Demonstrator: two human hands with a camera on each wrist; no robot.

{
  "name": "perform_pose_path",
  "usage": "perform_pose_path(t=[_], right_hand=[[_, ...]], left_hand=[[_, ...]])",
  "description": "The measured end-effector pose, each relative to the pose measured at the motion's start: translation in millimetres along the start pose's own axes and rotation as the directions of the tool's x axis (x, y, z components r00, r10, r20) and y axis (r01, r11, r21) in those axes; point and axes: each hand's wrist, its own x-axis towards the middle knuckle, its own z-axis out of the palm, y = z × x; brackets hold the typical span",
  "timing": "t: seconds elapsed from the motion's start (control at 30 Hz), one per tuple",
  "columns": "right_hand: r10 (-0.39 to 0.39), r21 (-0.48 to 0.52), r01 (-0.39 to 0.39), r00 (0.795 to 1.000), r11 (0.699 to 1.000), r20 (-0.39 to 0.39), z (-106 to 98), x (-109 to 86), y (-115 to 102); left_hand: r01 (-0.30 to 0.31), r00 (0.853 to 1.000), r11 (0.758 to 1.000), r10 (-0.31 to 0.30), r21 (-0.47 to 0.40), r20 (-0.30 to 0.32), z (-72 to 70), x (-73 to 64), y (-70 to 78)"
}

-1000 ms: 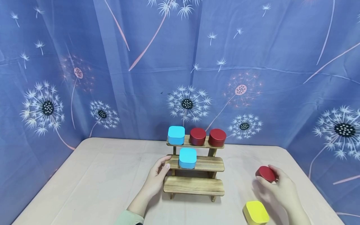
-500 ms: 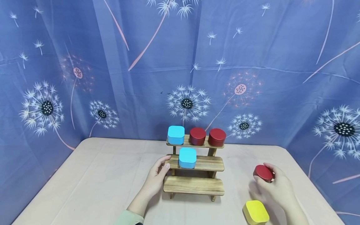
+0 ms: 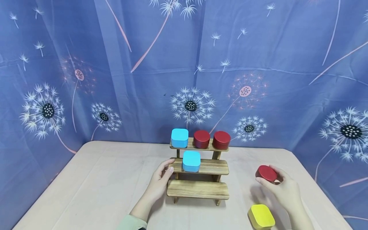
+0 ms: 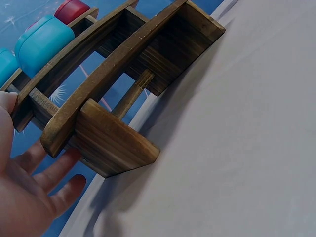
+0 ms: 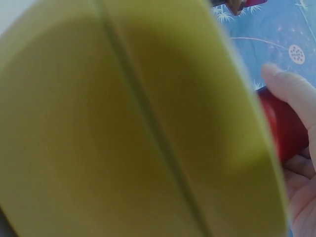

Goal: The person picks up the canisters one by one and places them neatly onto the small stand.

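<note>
In the head view my right hand [image 3: 287, 190] grips a round red tin [image 3: 266, 173] between thumb and fingers, above the table on the right. Its shadow falls on the cloth below. A yellow square tin [image 3: 261, 217] lies close under that hand and fills much of the right wrist view, blurred. My left hand [image 3: 159, 180] pinches the left end of the middle shelf of a three-step wooden stand [image 3: 198, 189], thumb in front. A blue square tin [image 3: 191, 161] sits on that middle shelf. The top shelf bears another blue tin [image 3: 180, 138] and two red tins [image 3: 202, 139].
A pale cloth [image 3: 95, 191] covers the table. Behind and at both sides hangs a blue curtain [image 3: 143, 95] with dandelion prints. The lowest shelf shows bare wood.
My right hand has moved a little to the left and upward in the head view, carrying the red tin. The left hand and the stand stay where they were.
</note>
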Motion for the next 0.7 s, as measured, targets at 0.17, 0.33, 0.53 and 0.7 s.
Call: perform_pose_path(t=[0.17, 0.33, 0.53, 0.7], right_hand=[[0.015, 0.013, -0.014, 0.999, 1.000, -0.046, 0.8, -1.1, -1.1], [0.030, 0.031, -0.028, 0.998, 0.999, -0.061, 1.6, -2.1, -3.3], [0.042, 0.010, -0.042, 0.997, 0.999, -0.059, 1.8, -3.8, -10.1], [0.048, -0.024, -0.050, 0.998, 0.998, -0.042, 2.3, -5.1, -17.9]], left_hand=[[0.000, 1.000, 1.000, 0.000, 0.000, 0.000, 0.1, 0.3, 0.0], [0.001, 1.000, 1.000, -0.001, 0.009, -0.005, 0.2, 0.5, -0.4], [-0.002, 1.000, 1.000, 0.002, 0.019, -0.005, -0.2, 1.1, -0.6], [-0.006, 1.000, 1.000, 0.006, 0.011, -0.005, -0.2, 1.1, -0.9]])
